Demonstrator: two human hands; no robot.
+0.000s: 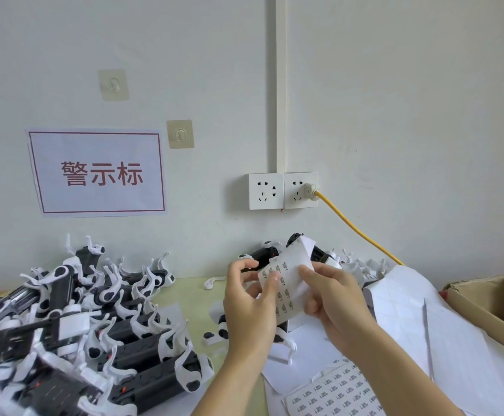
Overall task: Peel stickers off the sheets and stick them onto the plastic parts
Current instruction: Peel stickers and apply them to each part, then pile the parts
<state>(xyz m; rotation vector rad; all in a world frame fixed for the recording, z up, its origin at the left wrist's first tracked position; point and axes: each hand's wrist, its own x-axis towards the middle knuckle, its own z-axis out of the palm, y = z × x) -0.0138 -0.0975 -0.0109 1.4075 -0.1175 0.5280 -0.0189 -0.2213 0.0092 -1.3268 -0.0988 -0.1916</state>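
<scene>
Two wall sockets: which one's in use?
The right socket: a plug with a yellow cable sits in it. The left socket beside it has nothing plugged in.

Glossy black-and-white plastic parts (142, 334); thin matt paper sheet (286, 283), slightly curled; smooth pale-green worktop (184, 288); rough brown cardboard box (481, 307); matt painted wall (394, 115).

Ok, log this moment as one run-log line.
phase: peeling | left hand: picking at sticker sheet | right hand: holds sheet | plastic parts: piled left | second sheet: on table
</scene>
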